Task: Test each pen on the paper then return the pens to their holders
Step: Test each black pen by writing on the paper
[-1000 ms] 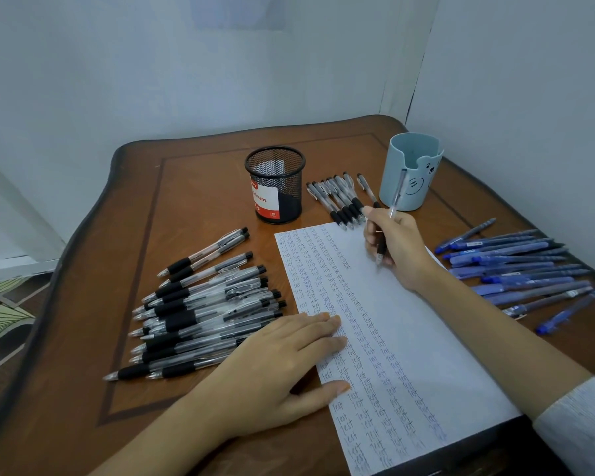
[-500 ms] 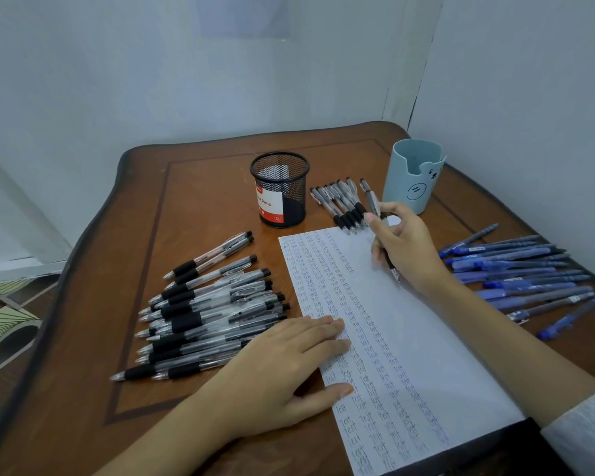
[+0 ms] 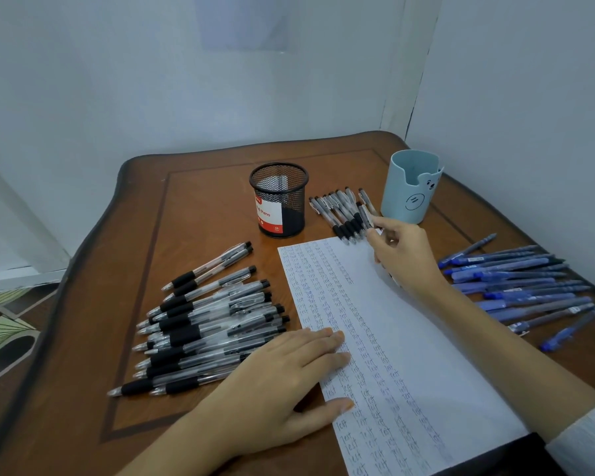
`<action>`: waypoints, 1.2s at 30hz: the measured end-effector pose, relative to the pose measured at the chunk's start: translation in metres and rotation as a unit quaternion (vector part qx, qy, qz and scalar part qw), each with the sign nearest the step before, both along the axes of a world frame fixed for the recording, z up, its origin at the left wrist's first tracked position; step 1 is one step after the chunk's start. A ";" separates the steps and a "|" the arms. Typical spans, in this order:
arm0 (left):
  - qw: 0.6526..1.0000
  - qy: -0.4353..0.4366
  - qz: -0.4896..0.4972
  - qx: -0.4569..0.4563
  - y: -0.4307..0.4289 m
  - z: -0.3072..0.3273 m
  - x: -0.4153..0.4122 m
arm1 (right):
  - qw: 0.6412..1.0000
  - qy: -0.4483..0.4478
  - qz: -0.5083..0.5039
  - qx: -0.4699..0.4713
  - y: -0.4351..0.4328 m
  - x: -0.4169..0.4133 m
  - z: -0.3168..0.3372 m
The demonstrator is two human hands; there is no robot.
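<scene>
The wooden table [image 3: 200, 207] bears a written paper [image 3: 409, 338], black pens [image 3: 207, 321], blue pens [image 3: 522, 283], a mesh holder [image 3: 279, 201] and a blue cup [image 3: 409, 190].

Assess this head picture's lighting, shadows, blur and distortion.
Head view: dim, even, bluish light, only soft shadows under the left hand, no glare; wide-angle lens bends the brown wooden table; writing on the white paper sheet reads sharply; the blue plastic pens at right look soft.
</scene>
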State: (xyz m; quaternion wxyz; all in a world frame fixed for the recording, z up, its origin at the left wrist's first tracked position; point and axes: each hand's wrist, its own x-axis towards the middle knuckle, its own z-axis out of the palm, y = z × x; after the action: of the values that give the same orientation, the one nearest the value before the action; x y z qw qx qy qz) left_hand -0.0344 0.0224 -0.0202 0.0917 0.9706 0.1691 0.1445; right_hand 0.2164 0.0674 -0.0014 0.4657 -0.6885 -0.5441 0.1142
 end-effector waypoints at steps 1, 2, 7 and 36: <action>1.000 -0.002 -0.001 0.002 0.000 0.000 0.000 | 1.000 0.001 -0.007 0.013 0.005 0.002 0.002; 1.000 -0.003 -0.003 0.004 0.000 0.000 0.000 | 1.000 -0.005 -0.011 0.025 0.011 0.003 0.003; 1.000 0.009 -0.006 0.016 0.001 -0.001 -0.001 | 0.996 -0.088 -0.025 0.026 0.047 0.004 0.006; 1.000 0.001 -0.008 0.018 0.002 -0.003 0.001 | 0.957 -0.026 0.277 -0.085 0.037 -0.056 0.005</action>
State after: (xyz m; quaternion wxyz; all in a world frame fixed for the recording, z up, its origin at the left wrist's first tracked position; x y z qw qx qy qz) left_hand -0.0339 0.0242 -0.0231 0.0753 0.9736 0.1590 0.1454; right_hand 0.1602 0.1044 0.0040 0.3413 -0.5502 -0.7137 0.2672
